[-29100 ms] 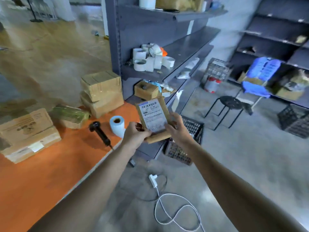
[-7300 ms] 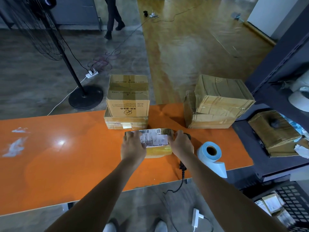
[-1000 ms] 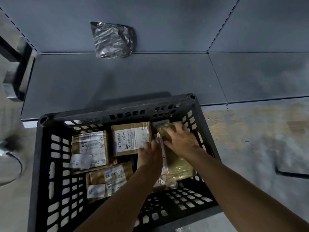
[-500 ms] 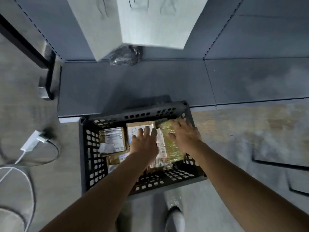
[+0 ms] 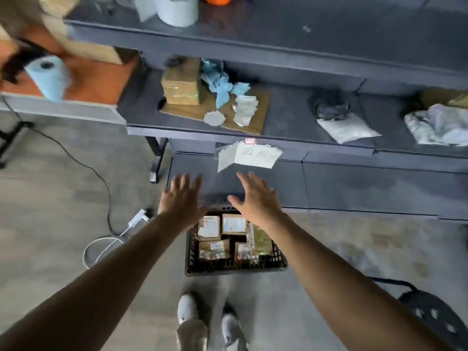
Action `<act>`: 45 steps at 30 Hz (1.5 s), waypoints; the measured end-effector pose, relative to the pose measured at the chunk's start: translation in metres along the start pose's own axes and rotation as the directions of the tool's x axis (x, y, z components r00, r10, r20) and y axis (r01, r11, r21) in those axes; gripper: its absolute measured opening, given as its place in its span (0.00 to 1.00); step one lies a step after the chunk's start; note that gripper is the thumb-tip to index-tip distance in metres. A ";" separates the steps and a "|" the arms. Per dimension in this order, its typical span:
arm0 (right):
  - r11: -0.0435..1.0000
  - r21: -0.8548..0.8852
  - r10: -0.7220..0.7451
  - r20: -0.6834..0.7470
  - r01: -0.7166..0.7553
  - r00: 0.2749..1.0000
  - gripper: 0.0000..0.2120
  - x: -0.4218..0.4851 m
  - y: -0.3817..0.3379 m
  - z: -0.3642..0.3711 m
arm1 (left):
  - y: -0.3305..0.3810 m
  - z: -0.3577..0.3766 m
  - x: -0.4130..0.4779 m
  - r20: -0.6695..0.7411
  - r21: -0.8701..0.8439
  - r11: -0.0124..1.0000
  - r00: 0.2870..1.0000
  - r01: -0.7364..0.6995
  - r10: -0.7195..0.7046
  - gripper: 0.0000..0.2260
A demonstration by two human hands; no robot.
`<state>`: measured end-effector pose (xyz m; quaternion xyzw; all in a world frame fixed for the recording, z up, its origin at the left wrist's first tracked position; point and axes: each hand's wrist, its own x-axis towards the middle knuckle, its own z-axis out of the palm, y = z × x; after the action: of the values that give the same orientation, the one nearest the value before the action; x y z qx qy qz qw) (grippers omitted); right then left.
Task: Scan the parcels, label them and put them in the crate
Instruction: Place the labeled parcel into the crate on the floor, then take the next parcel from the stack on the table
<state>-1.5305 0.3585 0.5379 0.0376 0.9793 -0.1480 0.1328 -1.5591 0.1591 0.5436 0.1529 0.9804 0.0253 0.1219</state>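
Parcels (image 5: 234, 224): I count five, boxy taped cardboard, in latticed black plastic crate (image 5: 228, 267). Left hand (image 5: 181, 200), right hand (image 5: 254, 201): fingers splayed, empty.

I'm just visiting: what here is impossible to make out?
Head view:
- Parcel labels: print too small, blurred.
- Crate: far rim partly hidden behind left hand and right hand.
- Blue roll: smeared by motion blur.
- Black stool: cut off by the bottom-right corner.
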 end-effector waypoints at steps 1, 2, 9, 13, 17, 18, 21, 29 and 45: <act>1.000 0.003 -0.028 -0.013 0.028 1.000 0.35 -0.007 -0.013 -0.013 | -0.005 -0.018 -0.012 -0.027 0.018 1.000 0.999 0.025 -0.025 0.38; 0.998 0.006 -0.057 -0.028 0.057 0.998 0.35 -0.013 -0.025 -0.026 | -0.011 -0.035 -0.023 -0.068 0.028 0.998 0.997 0.050 -0.048 0.38; 0.960 0.002 -0.279 -0.080 0.280 0.957 0.35 -0.021 -0.113 -0.097 | -0.066 -0.117 -0.100 -0.264 -0.014 0.969 0.933 0.249 -0.243 0.36; 0.924 -0.006 -0.382 -0.089 0.383 0.920 0.34 -0.017 -0.177 -0.112 | -0.113 -0.139 -0.134 -0.307 -0.068 0.932 0.881 0.356 -0.359 0.37; 0.894 -0.012 -0.448 -0.080 0.448 0.891 0.35 -0.014 -0.251 -0.106 | -0.170 -0.145 -0.161 -0.337 -0.137 0.899 0.834 0.416 -0.437 0.37; 0.885 -0.020 -0.465 -0.079 0.465 0.882 0.35 -0.013 -0.270 -0.102 | -0.185 -0.146 -0.167 -0.343 -0.148 0.894 0.826 0.423 -0.447 0.37; 0.865 -0.034 -0.502 -0.076 0.500 0.862 0.34 -0.008 -0.332 -0.084 | -0.241 -0.147 -0.183 -0.358 -0.159 0.881 0.806 0.446 -0.472 0.36; 0.873 -0.070 -0.488 -0.098 0.483 0.867 0.33 0.013 -0.524 -0.044 | -0.436 -0.180 -0.217 -0.390 -0.194 0.877 0.786 0.440 -0.481 0.36; 0.916 0.081 -0.365 -0.241 0.393 0.899 0.31 0.147 -0.750 -0.010 | -0.678 -0.233 -0.126 -0.358 -0.217 0.918 0.848 0.331 -0.391 0.34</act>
<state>-1.7594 -0.3486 0.7174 -0.1294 0.9649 -0.2284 -0.0108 -1.6988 -0.5275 0.7397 -0.0522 0.9911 0.1044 -0.0643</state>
